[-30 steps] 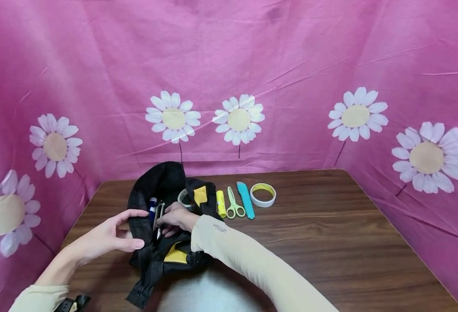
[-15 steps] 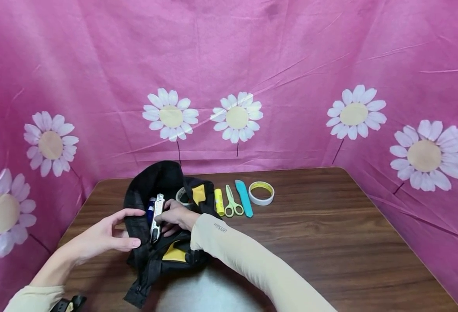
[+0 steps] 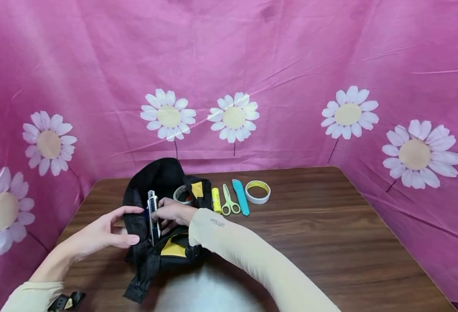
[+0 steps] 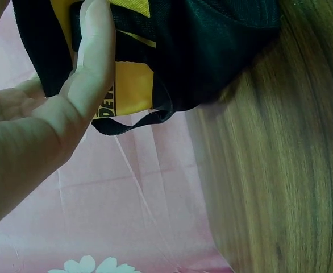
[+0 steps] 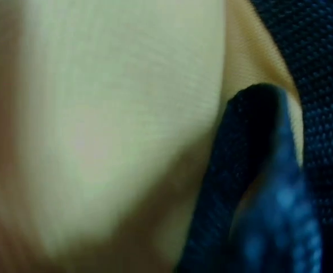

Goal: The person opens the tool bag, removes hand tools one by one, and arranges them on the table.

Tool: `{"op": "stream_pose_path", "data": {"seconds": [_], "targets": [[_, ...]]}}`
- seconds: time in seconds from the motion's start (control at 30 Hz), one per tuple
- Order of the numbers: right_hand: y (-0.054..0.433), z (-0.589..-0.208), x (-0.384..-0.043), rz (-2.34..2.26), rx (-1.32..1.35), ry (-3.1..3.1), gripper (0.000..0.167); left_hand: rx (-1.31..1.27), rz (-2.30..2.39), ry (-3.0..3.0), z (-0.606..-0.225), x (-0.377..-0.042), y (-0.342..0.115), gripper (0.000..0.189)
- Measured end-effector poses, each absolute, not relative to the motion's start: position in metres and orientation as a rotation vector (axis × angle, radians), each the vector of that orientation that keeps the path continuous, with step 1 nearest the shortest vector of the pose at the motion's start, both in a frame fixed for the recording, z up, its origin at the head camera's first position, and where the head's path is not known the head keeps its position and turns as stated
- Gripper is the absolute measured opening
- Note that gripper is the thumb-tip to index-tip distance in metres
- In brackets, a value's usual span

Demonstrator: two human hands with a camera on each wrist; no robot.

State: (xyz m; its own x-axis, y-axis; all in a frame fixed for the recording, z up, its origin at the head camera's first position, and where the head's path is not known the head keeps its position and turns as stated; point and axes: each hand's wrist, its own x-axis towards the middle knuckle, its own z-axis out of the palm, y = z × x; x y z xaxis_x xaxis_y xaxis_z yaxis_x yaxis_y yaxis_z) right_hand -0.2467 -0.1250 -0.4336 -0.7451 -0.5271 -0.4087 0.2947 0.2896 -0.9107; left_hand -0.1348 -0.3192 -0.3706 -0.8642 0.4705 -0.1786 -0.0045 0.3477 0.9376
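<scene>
A black and yellow tool bag stands unzipped on the table. My left hand grips its left side, thumb and index finger spread along the edge; the left wrist view shows that hand against the bag's yellow-and-black outside. Reaching into the opening, my right hand holds a silver utility knife, which stands nearly upright by the left wall. A dark blue item beside the knife is mostly covered. Farther back inside sits a tape roll. The right wrist view is filled by my sleeve and black webbing.
In a row right of the bag lie a yellow stick-shaped tube, pale green scissors, a turquoise flat-handled item and a white tape roll. A pink flowered cloth hangs behind the wooden table.
The utility knife has come up out of the bag's inside and turned more upright in my right hand. My left hand keeps its place on the bag's edge.
</scene>
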Motion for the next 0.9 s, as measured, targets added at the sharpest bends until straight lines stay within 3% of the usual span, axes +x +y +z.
{"op": "stream_pose_path", "data": {"seconds": [0.63,0.9], "targets": [[-0.099,-0.366,-0.259,-1.495,-0.301,1.688,0.008,0.41,1.514,2.201,-0.367,-0.135,-0.317,0.068],[-0.08,-0.327,-0.269,-1.478,-0.337,1.669,0.02,0.43,1.545,2.178,-0.367,-0.135,-0.319,0.06]]}}
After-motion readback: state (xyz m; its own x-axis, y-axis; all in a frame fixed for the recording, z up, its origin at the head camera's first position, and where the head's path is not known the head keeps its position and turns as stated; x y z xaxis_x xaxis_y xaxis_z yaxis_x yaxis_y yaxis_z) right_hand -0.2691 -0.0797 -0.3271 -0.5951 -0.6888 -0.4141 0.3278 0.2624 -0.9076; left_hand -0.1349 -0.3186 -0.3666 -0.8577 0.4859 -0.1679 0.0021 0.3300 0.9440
